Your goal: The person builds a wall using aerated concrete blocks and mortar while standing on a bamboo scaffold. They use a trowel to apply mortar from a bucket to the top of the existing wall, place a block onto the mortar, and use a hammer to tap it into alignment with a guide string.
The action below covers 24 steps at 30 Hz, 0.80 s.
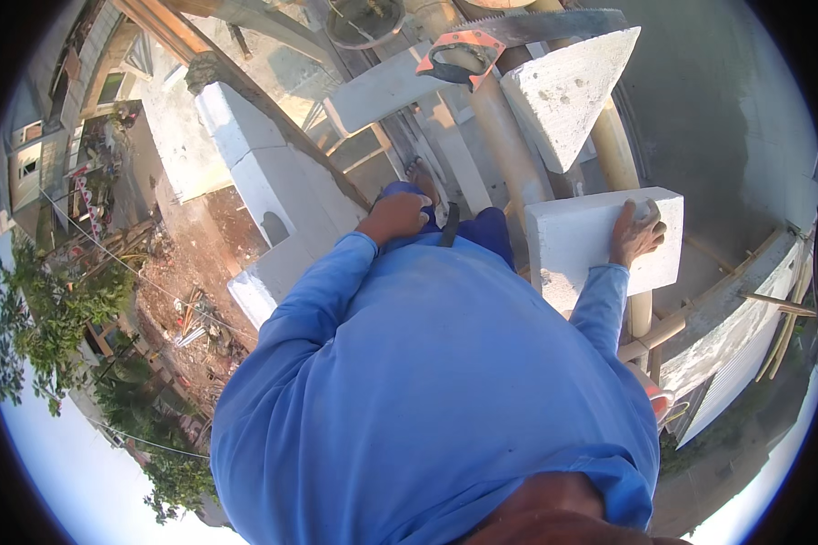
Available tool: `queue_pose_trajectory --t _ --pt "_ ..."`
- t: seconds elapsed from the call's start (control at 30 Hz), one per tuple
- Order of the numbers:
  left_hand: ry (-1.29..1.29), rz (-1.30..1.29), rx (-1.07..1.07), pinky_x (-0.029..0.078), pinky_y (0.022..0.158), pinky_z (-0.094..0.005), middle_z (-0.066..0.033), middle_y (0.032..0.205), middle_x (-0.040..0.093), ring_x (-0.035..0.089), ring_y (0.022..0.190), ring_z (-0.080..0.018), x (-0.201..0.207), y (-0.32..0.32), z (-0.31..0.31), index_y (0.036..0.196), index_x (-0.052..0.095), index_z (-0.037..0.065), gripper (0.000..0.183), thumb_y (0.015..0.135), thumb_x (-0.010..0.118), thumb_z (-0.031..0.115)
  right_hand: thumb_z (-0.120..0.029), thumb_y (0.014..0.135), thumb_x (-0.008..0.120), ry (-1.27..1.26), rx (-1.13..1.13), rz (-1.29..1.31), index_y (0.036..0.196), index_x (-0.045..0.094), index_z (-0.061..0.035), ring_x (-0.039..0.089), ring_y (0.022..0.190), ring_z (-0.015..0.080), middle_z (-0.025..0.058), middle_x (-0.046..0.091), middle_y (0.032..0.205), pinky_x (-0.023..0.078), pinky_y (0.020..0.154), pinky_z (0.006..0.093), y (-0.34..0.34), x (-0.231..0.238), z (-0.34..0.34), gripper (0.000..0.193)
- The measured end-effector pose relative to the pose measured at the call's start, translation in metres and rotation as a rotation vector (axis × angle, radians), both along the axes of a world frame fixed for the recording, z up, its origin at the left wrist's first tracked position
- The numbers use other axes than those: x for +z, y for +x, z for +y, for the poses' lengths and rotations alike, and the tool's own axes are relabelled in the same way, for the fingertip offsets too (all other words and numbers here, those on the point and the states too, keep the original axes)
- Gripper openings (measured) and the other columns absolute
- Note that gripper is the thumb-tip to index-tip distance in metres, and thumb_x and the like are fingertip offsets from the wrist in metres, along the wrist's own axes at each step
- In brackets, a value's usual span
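Note:
A white lightweight concrete block (577,241) sits on my right side over bamboo poles. My right hand (638,234) rests on its right part with the fingers bent against its surface. My left hand (396,218) lies at my dark blue trouser leg, its fingers curled; what is under them is hidden. Farther off, a handsaw (468,56) with an orange and black handle lies against an angular cut block (573,95), its toothed blade pointing right.
On the left runs a wall of white blocks (268,173), with rubble ground (209,245) far below it. Bamboo poles (518,154) and planks form the scaffold around my bare foot (422,178). A round bucket (364,20) stands at the far end. A grey wall (709,118) rises on the right.

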<state>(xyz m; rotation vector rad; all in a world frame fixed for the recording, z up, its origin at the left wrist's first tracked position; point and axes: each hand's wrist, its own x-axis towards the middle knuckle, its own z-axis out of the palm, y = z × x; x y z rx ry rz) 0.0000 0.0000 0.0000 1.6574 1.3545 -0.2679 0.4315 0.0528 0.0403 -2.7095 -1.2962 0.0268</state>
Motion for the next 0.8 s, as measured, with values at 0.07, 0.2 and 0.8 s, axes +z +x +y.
queue_pose_trajectory --t 0.07,0.2,0.8 --pt "-0.002 -0.060 0.084 0.047 0.088 -0.0437 -0.0188 0.107 0.064 0.060 0.099 -0.0349 -0.016 0.004 -0.012 0.113 0.063 0.006 0.038 0.081 0.057 0.025 -0.046 0.081 0.056 0.015 0.002 -0.076 0.122 0.054 -0.0175 0.041 0.107 0.0333 0.0138 0.048 0.108 0.031 0.094 0.0478 0.027 0.017 -0.013 0.050" --pt "0.152 0.047 0.173 0.048 0.081 -0.0458 -0.0202 0.094 0.065 0.062 0.089 -0.0371 0.017 -0.071 0.054 0.103 0.065 0.003 0.031 0.080 0.056 0.023 -0.044 0.082 0.055 0.057 -0.057 -0.032 0.120 0.055 -0.0155 0.042 0.105 0.0342 0.0143 0.048 0.108 0.032 0.094 0.0464 -0.021 -0.010 0.010 0.047" --pt "0.748 0.189 0.005 0.049 0.079 -0.0430 -0.0167 0.094 0.067 0.064 0.089 -0.0344 0.207 -0.027 0.392 0.097 0.068 0.005 0.028 0.079 0.060 0.025 -0.035 0.077 0.074 0.561 -0.364 1.660 0.097 0.058 0.0014 0.058 0.063 0.0201 0.0112 0.060 0.075 0.049 0.061 0.0336 -0.282 0.061 0.302 0.044"
